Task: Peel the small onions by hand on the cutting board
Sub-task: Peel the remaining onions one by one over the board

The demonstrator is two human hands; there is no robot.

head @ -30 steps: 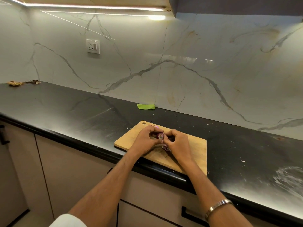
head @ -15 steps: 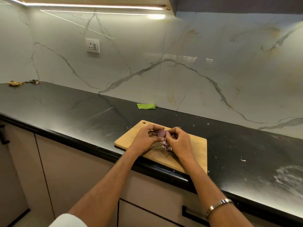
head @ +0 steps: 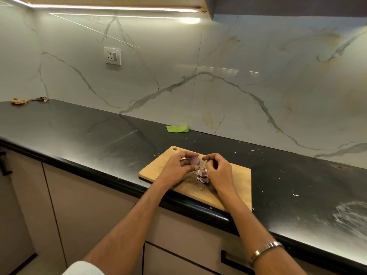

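Observation:
A wooden cutting board [head: 237, 180] lies on the black counter near its front edge. Over the board's far left part my left hand [head: 179, 168] holds a small purple onion [head: 194, 160] between thumb and fingertips. My right hand [head: 217, 171] hovers just right of the onion, a small gap away, its fingers curled and pinched together; whether a scrap of skin is in them is too small to tell. A little pile of purple-white onion peels [head: 202, 175] lies on the board between my two wrists.
The black counter [head: 99, 135] runs left and right, with a marble backsplash behind. A green scrap [head: 177, 129] lies at the wall behind the board. Dried scraps [head: 19, 101] sit at the far left. White smears [head: 351, 217] mark the counter at right. Cabinet fronts lie below.
My hands were pressed together around the onion; now the right hand has pulled slightly away to the right, leaving the onion in the left hand. The peel pile shows more.

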